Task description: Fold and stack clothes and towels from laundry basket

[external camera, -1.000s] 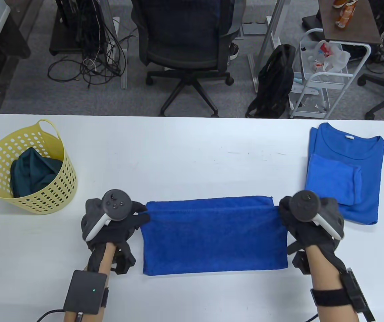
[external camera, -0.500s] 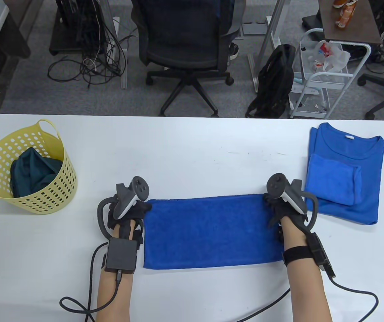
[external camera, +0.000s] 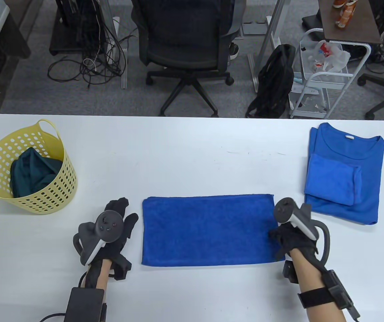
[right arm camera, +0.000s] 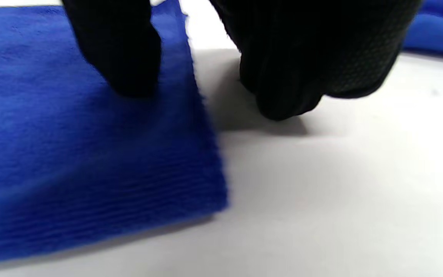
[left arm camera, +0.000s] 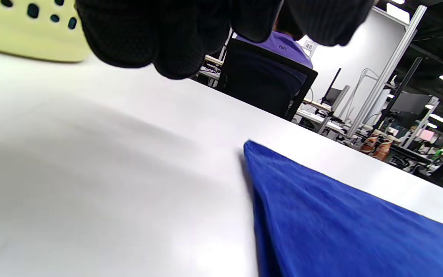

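Observation:
A blue towel [external camera: 208, 231], folded to a wide rectangle, lies flat on the white table [external camera: 192, 154] near its front edge. My left hand [external camera: 121, 214] hovers just left of the towel with its fingers spread, holding nothing; the left wrist view shows the towel's corner [left arm camera: 340, 223] below and right of that hand [left arm camera: 214, 34]. My right hand [external camera: 279, 239] sits at the towel's near right corner. In the right wrist view its thumb [right arm camera: 125, 57] rests on the towel [right arm camera: 90, 154], while the other fingers [right arm camera: 302, 69] curl down onto the table beside the edge, which stays flat.
A yellow perforated basket [external camera: 57, 188] at the left holds a dark teal garment [external camera: 34, 171]. At the far right a folded blue shirt [external camera: 363, 147] carries a smaller folded blue towel [external camera: 332, 181]. An office chair [external camera: 185, 43] and a cart stand beyond the table.
Both hands carried the towel's edge to its far side, laid it down and let go. The left hand drew back to the left; the right hand slid down to the near right corner.

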The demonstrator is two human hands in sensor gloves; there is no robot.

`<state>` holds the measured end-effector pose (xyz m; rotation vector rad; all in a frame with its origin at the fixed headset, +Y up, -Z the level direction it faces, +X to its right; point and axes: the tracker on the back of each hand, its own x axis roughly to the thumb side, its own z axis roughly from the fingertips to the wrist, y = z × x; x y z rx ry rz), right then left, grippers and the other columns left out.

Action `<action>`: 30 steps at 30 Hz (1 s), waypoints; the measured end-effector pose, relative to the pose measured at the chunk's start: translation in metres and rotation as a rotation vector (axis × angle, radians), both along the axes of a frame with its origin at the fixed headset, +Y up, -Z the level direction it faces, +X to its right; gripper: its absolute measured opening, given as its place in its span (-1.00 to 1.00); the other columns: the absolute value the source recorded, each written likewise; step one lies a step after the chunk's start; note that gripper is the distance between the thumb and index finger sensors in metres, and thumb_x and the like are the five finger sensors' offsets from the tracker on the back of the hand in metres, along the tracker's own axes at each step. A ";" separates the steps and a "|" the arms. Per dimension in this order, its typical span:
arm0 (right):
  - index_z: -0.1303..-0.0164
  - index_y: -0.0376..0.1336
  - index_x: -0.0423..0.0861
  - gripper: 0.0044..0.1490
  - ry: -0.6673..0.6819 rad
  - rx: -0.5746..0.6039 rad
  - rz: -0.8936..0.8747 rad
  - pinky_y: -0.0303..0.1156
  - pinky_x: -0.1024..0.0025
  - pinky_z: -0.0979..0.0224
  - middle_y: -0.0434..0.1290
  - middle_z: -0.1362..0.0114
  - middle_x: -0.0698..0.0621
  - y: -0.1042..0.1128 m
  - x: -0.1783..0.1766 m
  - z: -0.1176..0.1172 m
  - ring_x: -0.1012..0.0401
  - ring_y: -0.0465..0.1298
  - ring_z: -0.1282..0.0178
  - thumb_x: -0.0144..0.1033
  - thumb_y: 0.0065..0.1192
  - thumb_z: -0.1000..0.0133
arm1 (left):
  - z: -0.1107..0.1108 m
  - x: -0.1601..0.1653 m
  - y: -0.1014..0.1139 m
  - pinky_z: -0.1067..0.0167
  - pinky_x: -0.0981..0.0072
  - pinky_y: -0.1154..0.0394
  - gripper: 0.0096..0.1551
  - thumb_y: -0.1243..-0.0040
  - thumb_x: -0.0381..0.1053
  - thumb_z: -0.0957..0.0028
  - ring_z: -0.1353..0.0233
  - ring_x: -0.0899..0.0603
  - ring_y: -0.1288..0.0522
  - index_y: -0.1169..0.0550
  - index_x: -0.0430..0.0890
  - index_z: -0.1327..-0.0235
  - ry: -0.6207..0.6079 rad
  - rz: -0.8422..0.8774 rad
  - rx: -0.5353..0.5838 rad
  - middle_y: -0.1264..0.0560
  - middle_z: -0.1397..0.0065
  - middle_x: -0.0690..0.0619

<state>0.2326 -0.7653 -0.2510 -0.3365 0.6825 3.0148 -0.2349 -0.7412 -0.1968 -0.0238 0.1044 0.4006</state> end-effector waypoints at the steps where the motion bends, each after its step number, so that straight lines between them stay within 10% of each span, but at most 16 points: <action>1: -0.65 0.05 -0.75 0.12 -0.034 0.019 -0.020 0.50 -0.24 -0.26 0.40 -0.42 -0.55 -0.002 -0.006 0.000 -0.20 0.54 -0.24 -0.21 0.47 -0.30 | 0.003 -0.002 -0.003 -0.34 -0.13 -0.55 -0.14 -0.13 0.29 -0.19 -0.47 -0.30 -0.54 -0.30 -0.06 -0.71 0.005 0.002 0.002 -0.34 -0.70 -0.27; 13: -0.44 0.24 -0.54 -0.30 -0.281 0.078 0.026 0.51 -0.05 -0.23 0.46 -0.10 -0.12 -0.013 -0.030 -0.008 0.17 0.51 0.11 -0.48 0.46 -0.24 | 0.017 -0.020 -0.013 -0.33 -0.14 -0.55 -0.17 -0.13 0.27 -0.19 -0.46 -0.30 -0.55 -0.35 -0.09 -0.67 -0.001 0.087 0.045 -0.38 -0.67 -0.27; 17: -0.33 0.32 -0.30 -0.57 -0.171 0.053 0.023 0.22 -0.49 -0.40 0.22 -0.49 -0.49 -0.009 -0.030 -0.002 -0.33 0.31 -0.43 -0.47 0.40 -0.31 | 0.019 -0.024 -0.013 -0.34 -0.16 -0.53 -0.17 -0.13 0.27 -0.19 -0.48 -0.31 -0.53 -0.35 -0.10 -0.68 0.000 0.123 0.052 -0.36 -0.68 -0.28; 26: -0.70 -0.11 -0.42 -0.24 -0.155 -0.054 -0.880 0.54 -0.19 -0.24 0.42 -0.43 -0.38 -0.010 0.050 0.009 -0.15 0.57 -0.23 -0.43 0.09 -0.44 | 0.019 -0.025 -0.012 -0.36 -0.19 -0.52 -0.17 -0.11 0.28 -0.19 -0.51 -0.33 -0.50 -0.34 -0.07 -0.68 -0.017 0.149 0.060 -0.33 -0.70 -0.29; 30: -0.75 -0.43 0.10 0.02 -0.044 -0.146 -1.167 0.53 -0.20 -0.26 0.19 -0.68 -0.44 -0.026 0.075 0.015 -0.24 0.53 -0.31 -0.33 0.17 -0.44 | 0.019 -0.026 -0.012 -0.36 -0.19 -0.51 -0.16 -0.11 0.29 -0.20 -0.52 -0.34 -0.50 -0.32 -0.05 -0.70 -0.012 0.147 0.057 -0.32 -0.71 -0.29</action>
